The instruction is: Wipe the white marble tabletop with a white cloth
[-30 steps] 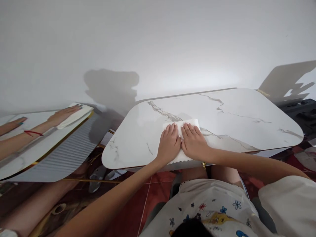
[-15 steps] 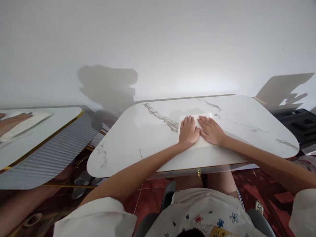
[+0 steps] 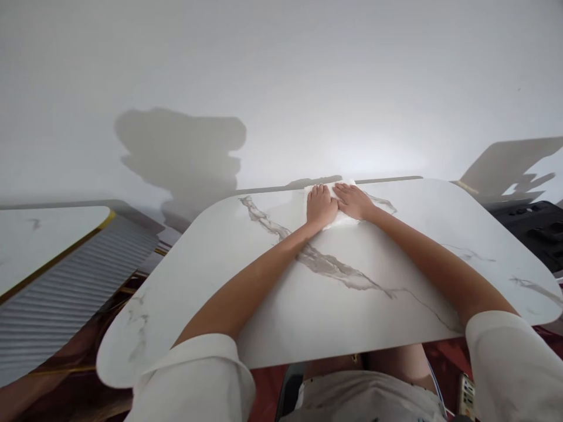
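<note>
**Both palms flat on 1 cloth, far edge of table**

Going L to R, I count 2 tabletops, 1 ribbed panel, 2 hands, 1 cloth and 1 black object.

Far L is a second white tabletop point(image 3: 44, 234) w/ a gold edge strip. Just beside it, lower, is a grey ribbed panel point(image 3: 65, 293).

Centre is the marble table point(image 3: 352, 305), white w/ grey veins and rounded corners. It fills most of my view. Both forearms stretch across it from white sleeves at the bottom.

The left hand point(image 3: 321, 206) lies palm down, fingers straight and close together, pointing away from me. It isn't gripping anything, just pressing flat.

The white cloth point(image 3: 341, 221) is under both palms at the table's far edge, about mid-width. Only a small patch shows below and between the hands, plus a sliver past the fingertips. The rest is covered, so I can't tell its full outline.

The right hand point(image 3: 354, 200) is flat too, fingers straight, thumb side touching the left hand. It's also pressing down, not pinching.

Far R, beyond the table corner, is a black object point(image 3: 536, 231), too dark for me to make out.
</note>
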`<state>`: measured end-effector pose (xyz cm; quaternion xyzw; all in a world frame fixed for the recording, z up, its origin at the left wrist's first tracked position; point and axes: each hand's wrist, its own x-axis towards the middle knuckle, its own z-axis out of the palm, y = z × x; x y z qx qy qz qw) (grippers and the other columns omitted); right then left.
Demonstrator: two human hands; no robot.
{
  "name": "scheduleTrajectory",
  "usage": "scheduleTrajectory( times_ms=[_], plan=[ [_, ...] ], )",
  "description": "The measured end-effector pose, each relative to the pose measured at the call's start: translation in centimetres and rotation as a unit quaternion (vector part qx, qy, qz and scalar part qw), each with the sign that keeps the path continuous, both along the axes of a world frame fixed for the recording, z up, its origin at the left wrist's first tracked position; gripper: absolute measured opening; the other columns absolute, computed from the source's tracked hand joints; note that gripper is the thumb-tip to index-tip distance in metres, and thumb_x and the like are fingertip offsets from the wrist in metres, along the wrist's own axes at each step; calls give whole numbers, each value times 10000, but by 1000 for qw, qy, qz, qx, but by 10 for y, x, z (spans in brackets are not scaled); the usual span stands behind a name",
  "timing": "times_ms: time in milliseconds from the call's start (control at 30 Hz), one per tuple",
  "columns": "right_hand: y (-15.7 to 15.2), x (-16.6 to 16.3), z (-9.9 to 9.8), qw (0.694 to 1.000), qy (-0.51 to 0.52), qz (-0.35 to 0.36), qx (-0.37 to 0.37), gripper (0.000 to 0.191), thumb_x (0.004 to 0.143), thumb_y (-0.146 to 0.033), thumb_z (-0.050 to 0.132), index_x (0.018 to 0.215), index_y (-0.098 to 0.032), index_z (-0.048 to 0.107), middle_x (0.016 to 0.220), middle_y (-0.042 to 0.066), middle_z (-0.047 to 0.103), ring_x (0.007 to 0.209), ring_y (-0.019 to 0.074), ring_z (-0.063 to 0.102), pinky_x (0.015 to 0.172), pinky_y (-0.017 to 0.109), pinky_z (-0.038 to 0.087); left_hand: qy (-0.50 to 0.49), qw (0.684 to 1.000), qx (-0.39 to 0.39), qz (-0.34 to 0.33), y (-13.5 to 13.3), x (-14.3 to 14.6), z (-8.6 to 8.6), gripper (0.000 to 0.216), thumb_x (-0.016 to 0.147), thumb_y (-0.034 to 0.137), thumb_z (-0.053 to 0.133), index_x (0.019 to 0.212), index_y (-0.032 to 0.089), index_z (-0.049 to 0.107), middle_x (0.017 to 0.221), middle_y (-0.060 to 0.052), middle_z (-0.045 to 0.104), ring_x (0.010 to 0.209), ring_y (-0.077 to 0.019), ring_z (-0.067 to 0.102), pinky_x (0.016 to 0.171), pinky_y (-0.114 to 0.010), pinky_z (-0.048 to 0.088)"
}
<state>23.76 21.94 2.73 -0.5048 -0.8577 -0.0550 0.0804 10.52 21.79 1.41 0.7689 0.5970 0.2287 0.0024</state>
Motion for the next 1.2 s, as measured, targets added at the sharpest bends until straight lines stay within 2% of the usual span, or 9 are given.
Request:
scheduleTrajectory(
  times_ms=[133, 267, 333, 433, 567, 700, 1000, 1200],
  plan=[
    [20, 2, 2, 999, 15, -30, 0, 543, 962, -278, 293, 1452, -49, 347, 1519, 127, 319, 1398, 238, 277, 1132, 373, 212, 20, 999, 19, -18, 26, 5, -1, 495, 889, 177, 296, 1347, 40, 424, 1442, -188, 420, 1375, -300, 317, 1136, -439, 245],
    [29, 14, -1, 997, 23, -72, 6, 546, 961, -272, 273, 1448, -39, 349, 1515, 132, 330, 1399, 241, 270, 1130, 378, 217, 32, 998, 19, -47, 44, 19, 4, 457, 881, 162, 313, 1291, 47, 480, 1374, -186, 488, 1338, -283, 366, 1116, -410, 276],
    [26, 21, -2, 994, 22, -107, 6, 552, 963, -262, 251, 1459, -30, 322, 1525, 133, 308, 1406, 242, 251, 1135, 389, 206, 38, 997, 15, -71, 46, 28, 7, 452, 883, 169, 317, 1282, 45, 489, 1358, -178, 504, 1322, -273, 385, 1109, -392, 287],
    [11, 30, -5, 989, 12, -146, 12, 560, 971, -267, 225, 1469, -23, 296, 1536, 139, 277, 1415, 244, 231, 1139, 395, 199, 44, 994, 11, -101, 38, 39, 9, 484, 899, 183, 296, 1336, 30, 437, 1423, -166, 449, 1352, -274, 348, 1122, -388, 266],
    [-22, 37, -8, 987, 10, -159, 18, 568, 966, -281, 227, 1463, -16, 306, 1531, 153, 277, 1414, 251, 234, 1138, 408, 206, 44, 991, 10, -128, 11, 45, 5, 511, 915, 197, 285, 1384, 15, 375, 1482, -170, 374, 1387, -280, 299, 1142, -395, 231],
    [-61, 33, -12, 988, 21, -153, 30, 564, 960, -290, 238, 1455, -38, 333, 1519, 165, 298, 1406, 263, 257, 1130, 441, 219, 34, 989, 17, -146, -27, 38, 0, 506, 908, 195, 304, 1382, 36, 381, 1476, -180, 382, 1392, -271, 301, 1142, -410, 237],
    [-158, -5, -17, 993, 12, -102, 56, 562, 935, -261, 297, 1426, -1, 383, 1488, 190, 346, 1386, 292, 300, 1123, 443, 250, 35, 989, 24, -138, -119, -6, -13, 516, 899, 207, 307, 1381, 41, 387, 1467, -183, 395, 1399, -276, 297, 1143, -417, 256],
    [-214, -26, -16, 997, 25, -64, 39, 575, 937, -270, 306, 1419, 33, 383, 1487, 205, 337, 1391, 303, 287, 1142, 434, 233, 5, 991, -14, -129, -177, -34, -21, 548, 902, 246, 285, 1417, 70, 347, 1508, -155, 341, 1429, -258, 233, 1165, -436, 237]
  ],
)
